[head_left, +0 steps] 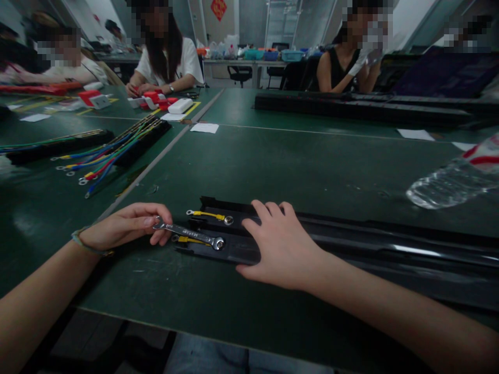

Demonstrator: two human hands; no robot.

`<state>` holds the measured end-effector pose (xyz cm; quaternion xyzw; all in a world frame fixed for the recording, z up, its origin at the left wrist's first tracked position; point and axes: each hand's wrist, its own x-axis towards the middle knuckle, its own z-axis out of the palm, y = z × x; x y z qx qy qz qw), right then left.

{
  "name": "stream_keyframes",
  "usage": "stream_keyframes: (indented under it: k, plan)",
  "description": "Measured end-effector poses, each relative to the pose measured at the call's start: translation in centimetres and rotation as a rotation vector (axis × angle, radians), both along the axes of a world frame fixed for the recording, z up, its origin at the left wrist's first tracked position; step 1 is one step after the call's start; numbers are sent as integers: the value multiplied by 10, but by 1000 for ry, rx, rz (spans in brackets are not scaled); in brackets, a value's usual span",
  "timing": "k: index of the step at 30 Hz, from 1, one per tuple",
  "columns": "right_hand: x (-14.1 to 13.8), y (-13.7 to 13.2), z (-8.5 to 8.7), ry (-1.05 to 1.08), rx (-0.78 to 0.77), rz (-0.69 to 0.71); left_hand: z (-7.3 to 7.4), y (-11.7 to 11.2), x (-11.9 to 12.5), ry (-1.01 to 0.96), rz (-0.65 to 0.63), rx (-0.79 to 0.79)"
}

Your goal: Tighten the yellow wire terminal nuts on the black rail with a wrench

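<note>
A long black housing [351, 239] lies across the green table [273, 166] in front of me. Two short yellow wires with ring terminals [208, 214] sit at its left end. My left hand [125, 226] pinches the handle of a small silver wrench [189, 232], whose ring end rests on a fastener at the lower yellow wire. My right hand [280, 244] lies flat on the housing just right of the wires, fingers curled over its top edge, pressing it down.
A clear plastic water bottle [452, 179] lies at the right. A black housing with a bundle of coloured wires [113, 148] sits at the left. More long black housings [362, 106] lie at the far side. Several people sit around the tables, with white-red parts [163, 101] before them.
</note>
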<state>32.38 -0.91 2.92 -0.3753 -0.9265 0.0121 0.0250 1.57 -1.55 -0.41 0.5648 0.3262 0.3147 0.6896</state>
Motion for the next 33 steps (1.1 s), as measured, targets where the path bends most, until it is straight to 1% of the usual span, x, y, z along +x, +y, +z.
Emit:
stream_keyframes:
  k: [5, 12, 25, 33]
  plan:
    - [-1, 0, 1, -2, -5, -5, -2, 2, 0, -3, 39, 13]
    - [0, 0, 2, 8, 0, 4, -1, 2, 3, -14, 56, 13]
    - [0, 1, -1, 25, 3, 9, 1, 1, 4, 32, 64, 17]
    - [0, 0, -1, 29, 13, 6, -1, 2, 3, 35, 59, 23]
